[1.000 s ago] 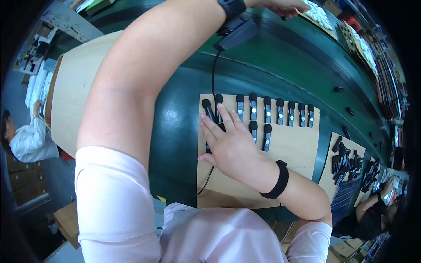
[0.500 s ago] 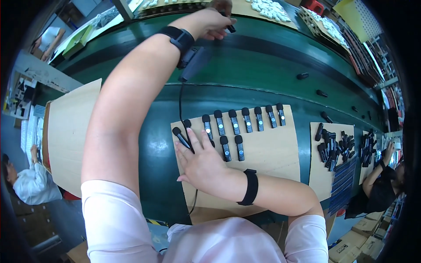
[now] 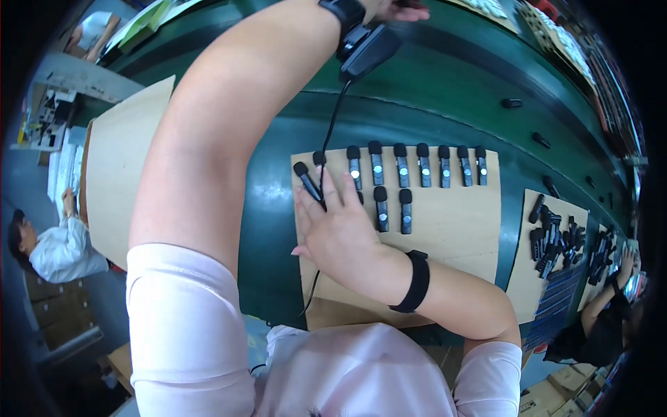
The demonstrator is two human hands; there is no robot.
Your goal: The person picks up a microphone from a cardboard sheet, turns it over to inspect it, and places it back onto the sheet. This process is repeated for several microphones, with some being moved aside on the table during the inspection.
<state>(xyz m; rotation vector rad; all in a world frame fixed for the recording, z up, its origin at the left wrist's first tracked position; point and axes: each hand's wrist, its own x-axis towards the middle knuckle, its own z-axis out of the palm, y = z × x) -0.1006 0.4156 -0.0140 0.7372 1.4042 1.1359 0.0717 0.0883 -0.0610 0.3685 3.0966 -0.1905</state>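
Lit mics (image 3: 401, 167) line cardboard's (image 3: 458, 243) far edge, 2nd row (image 3: 381, 210) prob. only part-filled; R hand (image 3: 340, 233), fingers apart, covers unlit mics (image 3: 306, 178) nr L edge; L hand (image 3: 401, 10) part cut off, can't tell grip.

Mics (image 3: 401, 167) lie in two rows on a sheet (image 3: 455, 236), the right hand (image 3: 342, 233) over its left part. Right of the sheet, a heap (image 3: 551, 240) lies on a card (image 3: 518, 295); behind, the left hand (image 3: 401, 10).

Left hand (image 3: 403, 10) cropped at top, microphone (image 3: 319, 158) part-hidden by right hand (image 3: 342, 233)
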